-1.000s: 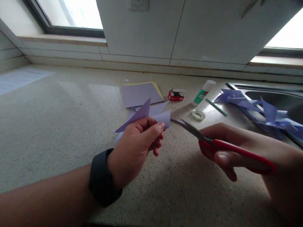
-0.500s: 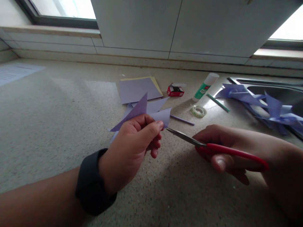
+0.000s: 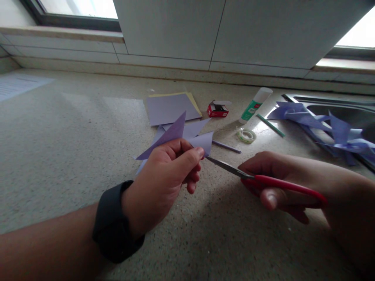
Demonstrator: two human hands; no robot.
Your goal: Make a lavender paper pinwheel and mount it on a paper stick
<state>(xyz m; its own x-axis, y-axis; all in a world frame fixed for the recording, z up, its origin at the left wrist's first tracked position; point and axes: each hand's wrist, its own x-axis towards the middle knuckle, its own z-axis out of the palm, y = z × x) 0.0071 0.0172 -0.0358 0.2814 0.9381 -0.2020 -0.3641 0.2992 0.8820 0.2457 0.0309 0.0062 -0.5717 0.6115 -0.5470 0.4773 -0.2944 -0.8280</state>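
My left hand (image 3: 170, 171) pinches a piece of purple paper (image 3: 168, 138) cut into pointed flaps. Its fingers hide the middle of the sheet. One curled flap stands out past my thumb and forefinger, on the right. My right hand (image 3: 278, 183) is closed around red-handled scissors (image 3: 287, 185), thumb in one loop. The blades point left and look nearly closed, with their tips beside my left thumb at the lower corner of the curled flap. Whether the tips touch the paper I cannot tell.
Behind my hands lie stacked purple and yellow sheets (image 3: 172, 109), a small red box (image 3: 217, 109), a glue stick (image 3: 254, 106), a tape roll (image 3: 246, 136), a purple stick (image 3: 227, 146) and a green stick (image 3: 271, 125). Purple paper shapes (image 3: 336, 130) rest over the sink's edge (image 3: 295, 98).
The scissors have shifted slightly left, bringing the tips closer to my left thumb and the flap's corner. My left hand keeps its pinch on the paper.
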